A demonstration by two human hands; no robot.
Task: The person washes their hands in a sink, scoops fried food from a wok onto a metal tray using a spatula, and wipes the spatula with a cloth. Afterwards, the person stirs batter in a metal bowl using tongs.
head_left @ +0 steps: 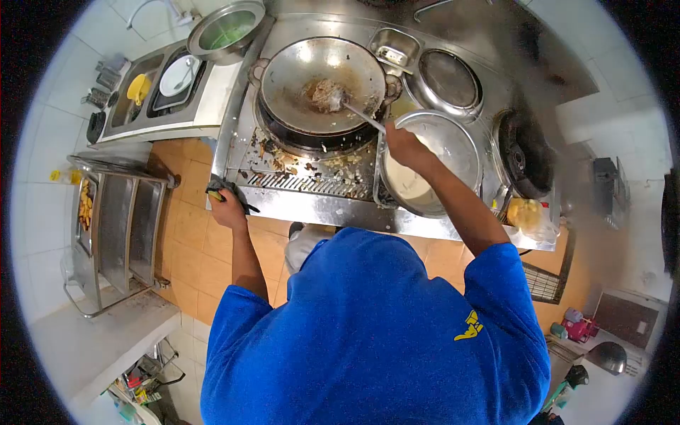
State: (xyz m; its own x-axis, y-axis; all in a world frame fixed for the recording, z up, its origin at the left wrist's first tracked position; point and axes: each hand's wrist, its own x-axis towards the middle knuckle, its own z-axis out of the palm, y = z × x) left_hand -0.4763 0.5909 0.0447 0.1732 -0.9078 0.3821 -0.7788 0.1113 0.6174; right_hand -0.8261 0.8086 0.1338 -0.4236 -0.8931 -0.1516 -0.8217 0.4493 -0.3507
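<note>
My right hand (411,150) is closed around the handle of a long metal wok spatula (365,117). The spatula's head rests in a small heap of brown, crumbly food (325,94) at the bottom of a large wok (297,71). Beneath that forearm is a wide metal bowl (464,152) holding a pale, creamy liquid. On the left, my left hand (228,211) grips a dark cloth (225,187) at the stove's front edge. Something small and yellow shows by its fingers, too small to name. The wok sits on a burner ring, away from the left hand.
Food scraps (283,159) litter the stove top around a slotted drain (304,184). Behind the bowl stand a lidded pot (446,78) and a square metal container (395,47). A dark wok (524,152) lies to the right. A metal trolley (120,212) and sink (127,110) are left.
</note>
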